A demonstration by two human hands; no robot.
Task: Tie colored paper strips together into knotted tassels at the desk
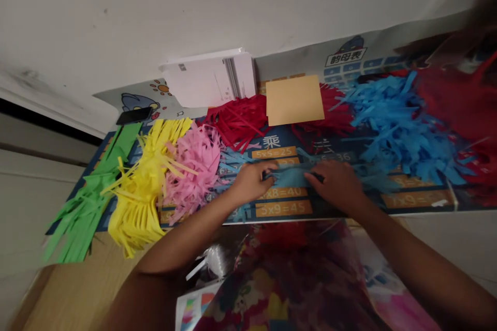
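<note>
Multiplication-table mat (295, 147) covered with heaps of fringed paper: green, yellow, pink, red, blue. A blue cut-paper piece (289, 177) lies on the mat between both hands. Left hand (252, 182) and right hand (334, 184) pinch its opposite ends, grips narrow, fingers curled over the paper.
</note>
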